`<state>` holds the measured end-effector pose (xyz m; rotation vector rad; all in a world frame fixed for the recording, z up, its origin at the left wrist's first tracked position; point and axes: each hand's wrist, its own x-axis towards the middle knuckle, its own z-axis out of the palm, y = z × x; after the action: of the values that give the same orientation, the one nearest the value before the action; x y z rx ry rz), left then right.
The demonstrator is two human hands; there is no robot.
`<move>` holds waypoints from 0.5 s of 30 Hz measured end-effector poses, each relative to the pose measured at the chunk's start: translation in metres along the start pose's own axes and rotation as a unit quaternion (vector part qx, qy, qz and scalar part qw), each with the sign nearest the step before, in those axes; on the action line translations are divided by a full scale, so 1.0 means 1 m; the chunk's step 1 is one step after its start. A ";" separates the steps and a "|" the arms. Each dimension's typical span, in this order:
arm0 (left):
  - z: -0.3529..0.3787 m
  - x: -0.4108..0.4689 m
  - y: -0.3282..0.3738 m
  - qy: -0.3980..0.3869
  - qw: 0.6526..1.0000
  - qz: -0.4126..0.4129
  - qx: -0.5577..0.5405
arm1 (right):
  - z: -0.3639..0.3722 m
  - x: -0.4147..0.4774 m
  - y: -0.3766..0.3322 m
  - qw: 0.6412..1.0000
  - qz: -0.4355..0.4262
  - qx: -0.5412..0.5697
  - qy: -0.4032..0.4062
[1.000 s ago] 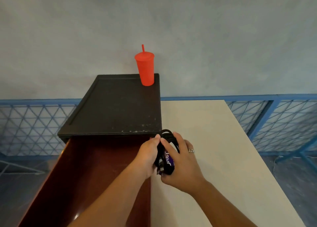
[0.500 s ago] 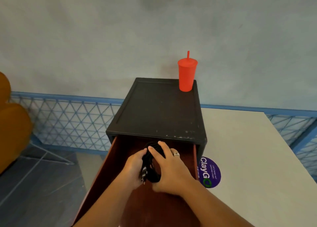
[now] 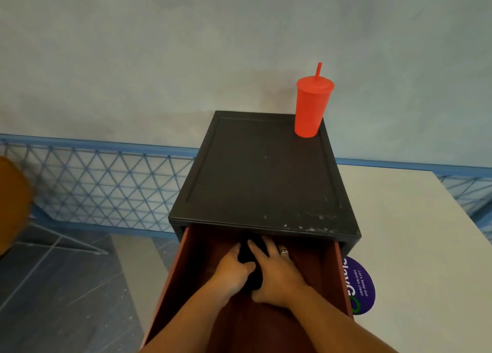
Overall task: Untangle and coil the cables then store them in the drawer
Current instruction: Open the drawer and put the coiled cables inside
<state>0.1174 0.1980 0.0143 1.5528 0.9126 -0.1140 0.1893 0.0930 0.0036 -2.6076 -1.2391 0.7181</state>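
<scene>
— Where is the cable bundle [image 3: 250,255] sitting?

— It is lying low inside the open drawer [image 3: 205,264], near the back, just under the cabinet's front edge. It is showing as a dark, matte black lump; individual loops are too shadowed to make out.

— And the hands?

— Both are gripping it. The left hand [image 3: 234,268] is curling round its left side, and the right hand [image 3: 277,275] is wrapping over the right, fingers lying across the top and thumb tucking in below. A ring [image 3: 284,251] is glinting on one right finger.

— What is the drawer looking like?

— Smooth, reddish-brown, with straight walls. It is sliding out of a boxy black cabinet [image 3: 261,171] whose flat, rimmed top is showing pale scuffs.

— Anything on top?

— A tapered red plastic cup [image 3: 312,105] with lid and straw is standing at the far right corner. A smooth white table [image 3: 415,246] is adjoining the cabinet, bearing a round purple sticker [image 3: 362,286].
</scene>
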 end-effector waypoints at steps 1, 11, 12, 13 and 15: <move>0.001 0.004 0.000 0.004 1.000 0.007 0.016 | 0.001 0.004 0.000 1.000 0.003 0.002 -0.001; 0.008 0.030 -0.008 0.040 0.994 0.044 0.090 | 0.008 0.029 0.007 0.999 0.043 0.028 -0.003; 0.009 0.030 -0.009 0.041 0.994 0.044 0.088 | 0.007 0.031 0.007 0.998 0.044 0.032 -0.001; 0.009 0.031 -0.010 0.042 0.994 0.048 0.086 | 0.006 0.032 0.006 0.998 0.045 0.037 0.002; 0.010 0.032 -0.012 0.047 0.994 0.054 0.086 | 0.005 0.035 0.006 0.998 0.042 0.043 0.006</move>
<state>0.1364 0.2036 -0.0158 1.7781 0.9094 -0.0426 0.2098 0.1157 -0.0146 -2.6032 -1.0767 0.7508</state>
